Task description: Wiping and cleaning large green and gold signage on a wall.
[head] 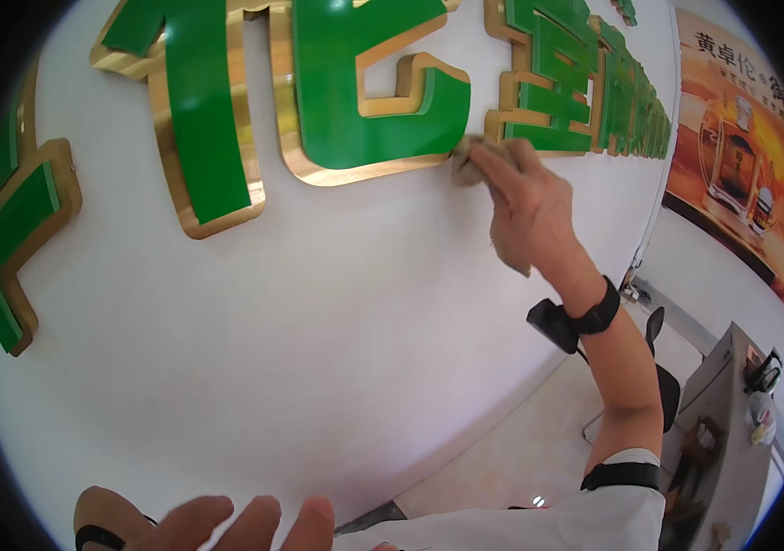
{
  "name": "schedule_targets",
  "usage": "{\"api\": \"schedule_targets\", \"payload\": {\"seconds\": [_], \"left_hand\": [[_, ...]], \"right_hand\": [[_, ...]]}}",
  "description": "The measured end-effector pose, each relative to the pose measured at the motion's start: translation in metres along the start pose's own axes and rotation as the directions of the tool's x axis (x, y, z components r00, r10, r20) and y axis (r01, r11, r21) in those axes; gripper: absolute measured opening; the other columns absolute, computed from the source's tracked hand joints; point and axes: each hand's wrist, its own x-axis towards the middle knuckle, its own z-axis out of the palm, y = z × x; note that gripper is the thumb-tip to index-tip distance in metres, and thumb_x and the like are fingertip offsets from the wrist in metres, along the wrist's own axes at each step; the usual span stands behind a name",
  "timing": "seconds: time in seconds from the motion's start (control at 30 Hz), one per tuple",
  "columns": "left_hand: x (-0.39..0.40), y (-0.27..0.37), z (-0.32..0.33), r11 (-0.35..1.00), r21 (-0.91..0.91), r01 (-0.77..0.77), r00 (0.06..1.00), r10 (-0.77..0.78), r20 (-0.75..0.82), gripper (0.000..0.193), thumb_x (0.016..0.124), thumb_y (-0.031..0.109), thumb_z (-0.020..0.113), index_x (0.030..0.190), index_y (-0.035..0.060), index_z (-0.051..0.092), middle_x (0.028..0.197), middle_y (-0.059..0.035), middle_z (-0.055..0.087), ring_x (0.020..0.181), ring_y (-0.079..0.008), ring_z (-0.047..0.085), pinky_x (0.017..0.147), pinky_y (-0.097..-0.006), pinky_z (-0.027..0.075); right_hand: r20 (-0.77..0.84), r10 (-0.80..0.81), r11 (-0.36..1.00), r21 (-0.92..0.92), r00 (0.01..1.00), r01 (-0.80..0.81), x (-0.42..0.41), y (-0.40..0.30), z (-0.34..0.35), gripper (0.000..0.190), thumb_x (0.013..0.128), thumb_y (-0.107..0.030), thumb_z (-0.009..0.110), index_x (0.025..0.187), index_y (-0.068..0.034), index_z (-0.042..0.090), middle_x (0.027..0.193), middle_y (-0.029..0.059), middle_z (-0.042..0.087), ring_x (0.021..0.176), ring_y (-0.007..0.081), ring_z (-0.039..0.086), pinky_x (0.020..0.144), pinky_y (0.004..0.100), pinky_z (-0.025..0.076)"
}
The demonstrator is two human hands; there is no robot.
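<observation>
My right hand [535, 206] pinches a crumpled grey-brown cloth [467, 164]. The cloth meets the lower right corner of a raised green sign character [378, 141] with shiny gold sides. A loose end of the cloth hangs below my palm. Low in the picture my left hand [254, 527] shows only its fingers, spread apart, with nothing seen between them. The rest of that hand is cut off by the lower edge. Behind both hands runs the white wall [309, 310] that bears the sign.
More green and gold characters [550, 89] continue rightward, and one [26, 213] juts out at left. An orange poster [743, 158] hangs on the far right wall. Below stand a grey desk [743, 413] with a plastic bag [762, 417], and a black chair [667, 396].
</observation>
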Motion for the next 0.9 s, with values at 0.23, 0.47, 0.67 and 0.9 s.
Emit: {"api": "schedule_targets", "payload": {"seconds": [0.23,0.47,0.67,0.9], "left_hand": [[0.069,-0.071,0.07,0.977,0.153,0.15,0.928,-0.086,-0.363,0.029,0.071,-0.003,0.06,0.1,-0.0044,0.062,0.116,-0.0191,0.057,0.113,-0.0362,0.055,0.09,-0.0462,0.046],[0.081,-0.108,0.113,0.906,0.324,0.274,0.892,-0.114,-0.438,0.027,0.073,-0.003,0.06,0.1,-0.0051,0.063,0.137,-0.0197,0.045,0.131,-0.0324,0.041,0.105,-0.0467,0.037],[0.082,-0.116,0.129,0.91,0.34,0.238,0.892,-0.066,-0.448,0.025,0.074,-0.001,0.06,0.098,-0.004,0.064,0.139,-0.0195,0.044,0.132,-0.0317,0.04,0.107,-0.0477,0.034],[0.068,-0.12,0.134,0.939,0.274,0.208,0.895,-0.069,-0.441,0.025,0.072,0.001,0.062,0.097,-0.0037,0.063,0.137,-0.0202,0.045,0.133,-0.0338,0.039,0.108,-0.0506,0.033]], "right_hand": [[-0.104,-0.086,0.969,0.222,0.991,0.108,0.087,0.027,-0.017,0.028,0.081,-0.007,0.06,0.107,-0.011,0.069,0.088,0.0113,0.067,0.075,0.029,0.065,0.066,0.0371,0.052],[0.624,0.135,0.937,0.172,0.769,-0.305,0.084,0.04,-0.034,0.034,0.081,-0.001,0.055,0.113,-0.004,0.066,0.095,0.0118,0.069,0.081,0.0173,0.067,0.077,0.031,0.054],[0.166,0.504,0.582,0.66,0.848,-0.475,0.032,0.004,-0.015,0.035,0.085,-0.008,0.058,0.12,0.0,0.06,0.088,0.0156,0.07,0.077,0.0195,0.068,0.076,0.031,0.053],[0.407,0.083,0.809,0.505,0.91,-0.3,0.008,-0.073,-0.045,0.036,0.076,0.0,0.063,0.111,-0.007,0.067,0.089,0.0148,0.062,0.076,0.0302,0.065,0.069,0.0363,0.052]]}}
